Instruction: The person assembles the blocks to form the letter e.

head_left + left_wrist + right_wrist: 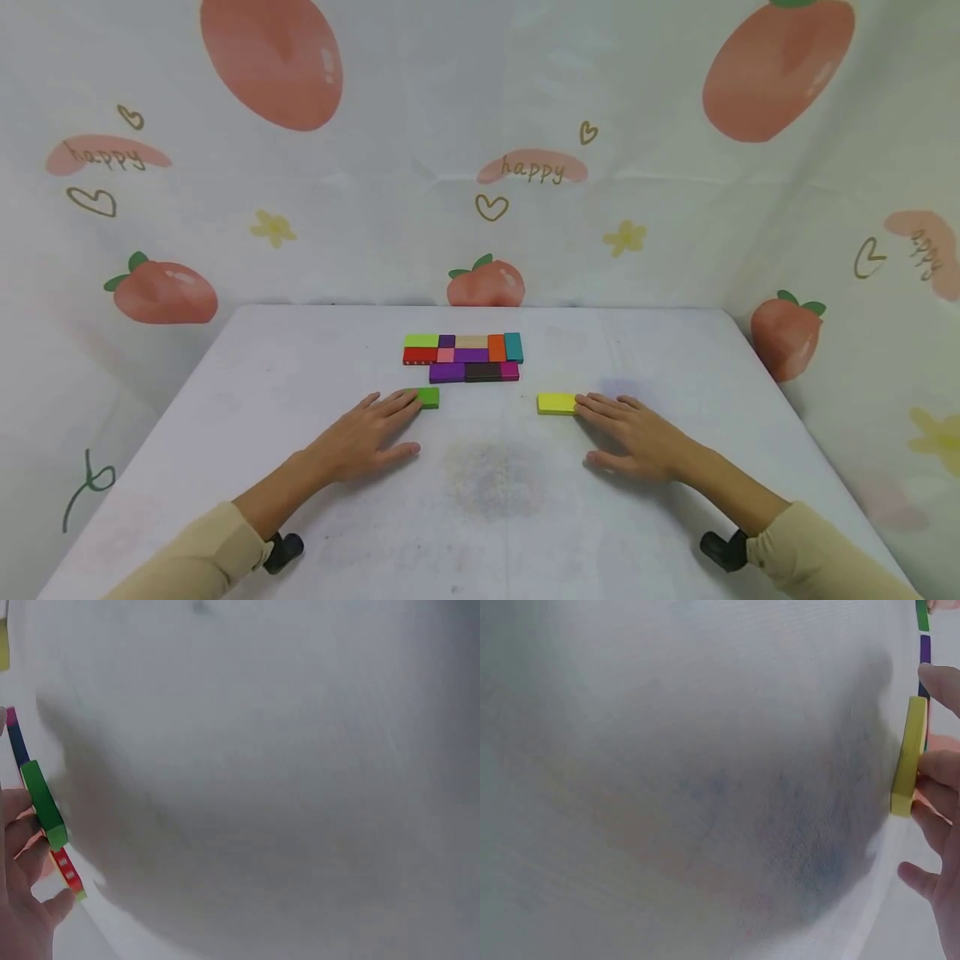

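Note:
My left hand (375, 435) lies low over the white table with its fingers extended, fingertips on the left end of a flat green block (431, 399). To the right, my right hand (636, 437) reaches with straight fingers to the right end of a flat yellow block (555, 404). Both thumbs are held apart from the blocks. In the left wrist view the fingers meet one long side of the green block (45, 804); the right wrist view has the yellow block (909, 756) at the fingertips. A wide gap separates the two blocks.
Behind them, a cluster of flat colored blocks lies edge to edge, including a red block (420, 356), a teal block (513, 347) and a dark brown block (483, 372). A white curtain (405, 208) with peach prints hangs behind the table (487, 542).

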The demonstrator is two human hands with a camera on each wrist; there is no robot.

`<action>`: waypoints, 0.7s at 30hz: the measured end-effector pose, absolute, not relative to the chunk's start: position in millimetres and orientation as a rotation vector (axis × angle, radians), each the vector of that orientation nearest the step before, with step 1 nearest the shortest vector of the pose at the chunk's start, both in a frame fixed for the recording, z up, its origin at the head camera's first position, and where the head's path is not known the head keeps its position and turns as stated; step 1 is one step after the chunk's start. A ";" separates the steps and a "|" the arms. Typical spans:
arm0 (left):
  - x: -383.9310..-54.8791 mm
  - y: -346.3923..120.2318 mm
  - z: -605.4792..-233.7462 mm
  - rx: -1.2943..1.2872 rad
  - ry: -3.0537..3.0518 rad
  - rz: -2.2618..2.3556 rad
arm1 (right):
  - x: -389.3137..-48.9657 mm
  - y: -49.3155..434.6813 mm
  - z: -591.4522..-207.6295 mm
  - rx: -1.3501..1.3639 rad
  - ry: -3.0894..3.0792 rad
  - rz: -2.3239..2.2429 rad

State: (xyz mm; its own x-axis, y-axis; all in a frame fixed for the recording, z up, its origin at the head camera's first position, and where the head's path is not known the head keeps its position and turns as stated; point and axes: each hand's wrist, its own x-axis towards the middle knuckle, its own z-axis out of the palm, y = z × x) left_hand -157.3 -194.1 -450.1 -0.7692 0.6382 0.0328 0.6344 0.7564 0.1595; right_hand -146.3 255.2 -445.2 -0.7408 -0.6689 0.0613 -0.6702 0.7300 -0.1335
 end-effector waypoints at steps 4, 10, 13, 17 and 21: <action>-154.7 -185.0 -449.9 1.137 2.919 0.247 | -145.3 256.6 -445.5 1.150 -2.870 0.254; -151.9 -167.2 -447.0 1.220 2.879 0.231 | -142.7 259.6 -447.5 1.185 -2.849 0.291; -150.9 -157.9 -445.9 1.221 2.852 0.222 | -140.2 261.6 -448.0 1.199 -2.864 0.301; -149.5 -147.0 -445.1 1.273 2.818 0.222 | -138.2 263.1 -446.5 1.218 -2.873 0.324; -148.9 -137.4 -445.6 1.335 2.795 0.225 | -138.5 263.8 -445.0 1.231 -2.876 0.327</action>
State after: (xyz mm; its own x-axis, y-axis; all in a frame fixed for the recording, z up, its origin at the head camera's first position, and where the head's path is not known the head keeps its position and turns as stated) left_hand -148.9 -137.4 -445.6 -0.6300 0.7760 0.0301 0.7709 0.6202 0.1454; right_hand -138.5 263.8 -445.0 -0.6937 -0.7161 0.0776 -0.7152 0.6721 -0.1917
